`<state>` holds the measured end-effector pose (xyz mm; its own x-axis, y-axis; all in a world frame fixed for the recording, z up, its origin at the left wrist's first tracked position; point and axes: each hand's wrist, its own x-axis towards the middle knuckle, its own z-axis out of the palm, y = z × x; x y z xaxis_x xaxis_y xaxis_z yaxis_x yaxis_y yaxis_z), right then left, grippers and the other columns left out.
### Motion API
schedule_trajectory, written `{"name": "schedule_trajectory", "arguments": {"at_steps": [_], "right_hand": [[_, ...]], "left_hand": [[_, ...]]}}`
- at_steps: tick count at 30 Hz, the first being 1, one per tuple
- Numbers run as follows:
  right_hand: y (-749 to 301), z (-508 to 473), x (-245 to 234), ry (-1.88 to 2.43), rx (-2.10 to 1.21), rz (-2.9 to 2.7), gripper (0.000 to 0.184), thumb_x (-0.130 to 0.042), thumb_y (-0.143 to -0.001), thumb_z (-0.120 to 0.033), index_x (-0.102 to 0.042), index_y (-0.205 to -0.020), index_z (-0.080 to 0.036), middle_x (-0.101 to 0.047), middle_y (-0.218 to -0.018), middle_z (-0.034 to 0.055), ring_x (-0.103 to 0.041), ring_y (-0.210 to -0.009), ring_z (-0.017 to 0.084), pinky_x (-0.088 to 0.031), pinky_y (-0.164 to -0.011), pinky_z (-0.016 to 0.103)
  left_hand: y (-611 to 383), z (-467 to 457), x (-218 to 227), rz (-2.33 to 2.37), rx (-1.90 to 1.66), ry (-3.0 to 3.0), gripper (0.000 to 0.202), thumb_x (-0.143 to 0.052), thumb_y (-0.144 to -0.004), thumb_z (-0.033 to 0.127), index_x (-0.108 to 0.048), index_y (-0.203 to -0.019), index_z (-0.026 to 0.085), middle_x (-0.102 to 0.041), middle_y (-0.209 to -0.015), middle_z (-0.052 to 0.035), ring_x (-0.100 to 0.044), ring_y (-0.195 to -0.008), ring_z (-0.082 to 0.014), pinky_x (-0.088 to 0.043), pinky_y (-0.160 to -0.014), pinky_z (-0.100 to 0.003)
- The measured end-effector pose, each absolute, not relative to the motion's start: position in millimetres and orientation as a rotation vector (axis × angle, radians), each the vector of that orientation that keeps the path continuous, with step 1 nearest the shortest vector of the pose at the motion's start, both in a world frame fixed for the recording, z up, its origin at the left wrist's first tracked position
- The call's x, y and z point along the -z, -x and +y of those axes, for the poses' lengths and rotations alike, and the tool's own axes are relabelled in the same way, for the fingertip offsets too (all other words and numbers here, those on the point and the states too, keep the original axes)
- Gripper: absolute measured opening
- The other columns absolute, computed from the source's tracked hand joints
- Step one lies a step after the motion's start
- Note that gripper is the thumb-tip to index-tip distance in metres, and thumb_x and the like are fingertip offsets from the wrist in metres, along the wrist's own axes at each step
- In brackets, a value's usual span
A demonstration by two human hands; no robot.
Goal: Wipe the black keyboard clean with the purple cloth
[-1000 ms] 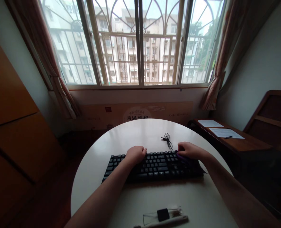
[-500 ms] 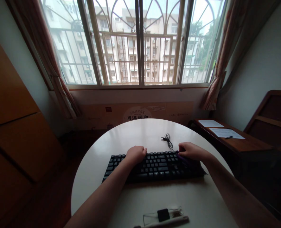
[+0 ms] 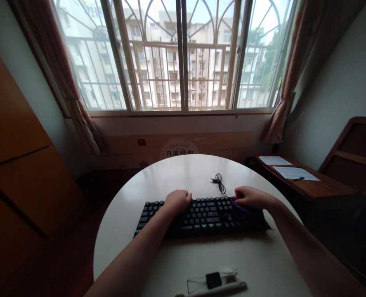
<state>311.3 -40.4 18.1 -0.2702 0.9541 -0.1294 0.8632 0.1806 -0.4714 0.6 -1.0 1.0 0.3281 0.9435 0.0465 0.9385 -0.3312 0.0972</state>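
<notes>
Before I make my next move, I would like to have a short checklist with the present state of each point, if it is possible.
1. Keyboard keys-up on the white table: ok.
2. Left hand placed at the keyboard: ok; whether its fingers grip the far edge: cannot tell, they are hidden.
3. Right hand holding the purple cloth at the keyboard's right end: ok.
4. Cable bundled, lying beyond the keyboard: ok.
5. Brush and black block apart from the keyboard, on the near side: ok.
6. All keys in sight: not ok; the hands and cloth cover some.
</notes>
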Motion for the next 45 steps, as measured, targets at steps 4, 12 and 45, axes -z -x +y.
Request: {"name": "schedule_trajectory", "arguments": {"at_steps": [4,12,45], "right_hand": [[-310.3,-41.5,-19.3,1.787,-0.705,-2.248,0.017,-0.058,-0.073,-0.034,-0.06,-0.078,-0.017,-0.064,-0.079,0.003,-0.055,-0.069,0.015,-0.038,-0.054,0.021],[-304.3,-39.9,-19.0,1.744,-0.62,-2.227,0.02,-0.057,-0.074,-0.037,-0.061,-0.077,-0.018,-0.065,-0.083,0.004,-0.056,-0.073,0.016,-0.041,-0.062,0.023],[-307.9,-37.4,-15.8,1.765,-0.66,-2.21,0.022,-0.056,-0.075,-0.039,-0.06,-0.077,-0.017,-0.065,-0.082,0.0037,-0.056,-0.073,0.015,-0.04,-0.06,0.023]], "left_hand": [[-0.3,-0.8,-0.2,1.781,-0.162,-2.531,0.047,-0.027,-0.089,0.045,-0.067,-0.084,0.021,-0.069,-0.092,-0.0092,-0.061,-0.087,-0.0242,-0.045,-0.071,-0.033],[0.3,-0.1,-0.2,1.782,-0.157,-2.529,0.046,-0.028,-0.09,0.044,-0.067,-0.084,0.021,-0.069,-0.092,-0.0087,-0.061,-0.087,-0.0238,-0.045,-0.072,-0.032],[0.5,-1.0,-1.3,1.78,-0.152,-2.503,0.048,-0.027,-0.089,0.046,-0.067,-0.085,0.021,-0.069,-0.094,-0.0089,-0.06,-0.087,-0.0238,-0.044,-0.072,-0.032]]}}
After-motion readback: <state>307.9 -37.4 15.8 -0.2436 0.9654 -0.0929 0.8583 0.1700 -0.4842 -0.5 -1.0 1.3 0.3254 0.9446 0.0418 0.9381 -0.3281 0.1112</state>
